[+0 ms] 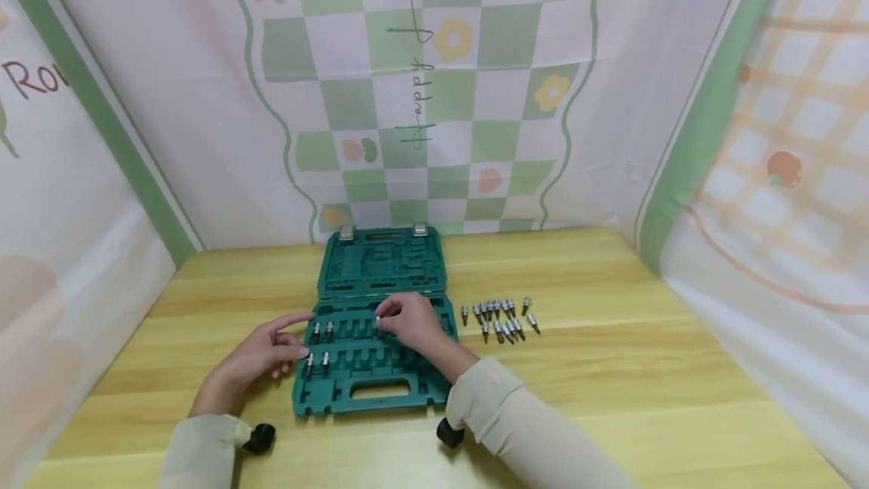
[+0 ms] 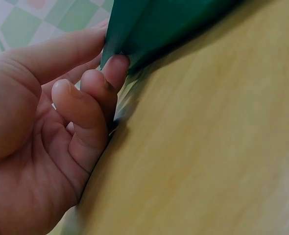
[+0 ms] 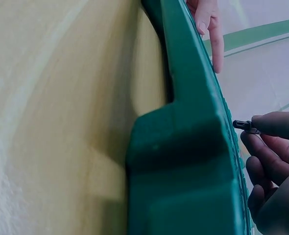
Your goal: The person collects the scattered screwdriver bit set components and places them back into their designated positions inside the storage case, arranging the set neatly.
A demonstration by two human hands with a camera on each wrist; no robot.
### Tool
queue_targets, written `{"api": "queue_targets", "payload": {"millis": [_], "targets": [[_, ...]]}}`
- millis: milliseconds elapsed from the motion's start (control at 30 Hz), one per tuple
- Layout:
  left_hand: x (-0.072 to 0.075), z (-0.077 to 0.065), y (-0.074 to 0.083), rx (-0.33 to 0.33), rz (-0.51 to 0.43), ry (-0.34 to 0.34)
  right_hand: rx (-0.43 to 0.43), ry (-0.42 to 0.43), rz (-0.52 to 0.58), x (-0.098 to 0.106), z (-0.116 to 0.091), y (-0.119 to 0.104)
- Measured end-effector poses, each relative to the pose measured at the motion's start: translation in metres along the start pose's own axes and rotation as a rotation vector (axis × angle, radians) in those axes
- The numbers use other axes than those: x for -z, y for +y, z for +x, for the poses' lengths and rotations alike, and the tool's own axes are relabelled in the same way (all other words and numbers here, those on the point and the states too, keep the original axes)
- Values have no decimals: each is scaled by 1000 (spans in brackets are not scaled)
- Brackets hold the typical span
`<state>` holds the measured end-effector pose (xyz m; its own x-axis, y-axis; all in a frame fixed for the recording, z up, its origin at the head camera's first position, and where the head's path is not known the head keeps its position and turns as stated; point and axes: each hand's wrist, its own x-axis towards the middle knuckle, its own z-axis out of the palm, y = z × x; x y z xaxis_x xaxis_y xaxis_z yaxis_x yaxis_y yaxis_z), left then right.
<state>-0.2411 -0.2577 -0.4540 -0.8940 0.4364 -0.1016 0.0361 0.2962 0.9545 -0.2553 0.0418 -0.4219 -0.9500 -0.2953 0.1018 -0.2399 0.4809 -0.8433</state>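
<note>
1. Green case (image 1: 329,395) lies open flat on the wooden table (image 1: 611,368), lid toward the back cloth (image 1: 451,100).
2. Right hand (image 1: 412,321): pinching one socket bit (image 3: 245,126) between thumb and fingertips, over the upper slot row. Seated or just above a slot, we can't tell.
3. Left hand (image 1: 265,349): not gripping as far as we see; index finger extended, other fingers loosely bent, fingertips at the case's left edge. We'd judge it's steadying the case.
4. Done, by our read: four seated bits (image 1: 316,332) stand at the left end, two in the upper row, two in the lower. Slots behind the right hand are hidden; we can't count those.
5. Left: about fourteen loose bits (image 1: 498,331) lie on the table right of the case, and several slots mid-row look unfilled. We'd call it an early stage.
6. Writing: back cloth has vertical script, we read "Happy Life", top cut off. Left cloth (image 1: 75,149) shows "Ro" plus a cut-off letter. No brand or size mark legible to us on case or bits.
</note>
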Motion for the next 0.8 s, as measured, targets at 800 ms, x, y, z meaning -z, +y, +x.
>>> {"api": "queue_targets", "payload": {"millis": [800], "targets": [[1,0,-1,4,-33,-14,-32,27,39,-21,7,-16]]}}
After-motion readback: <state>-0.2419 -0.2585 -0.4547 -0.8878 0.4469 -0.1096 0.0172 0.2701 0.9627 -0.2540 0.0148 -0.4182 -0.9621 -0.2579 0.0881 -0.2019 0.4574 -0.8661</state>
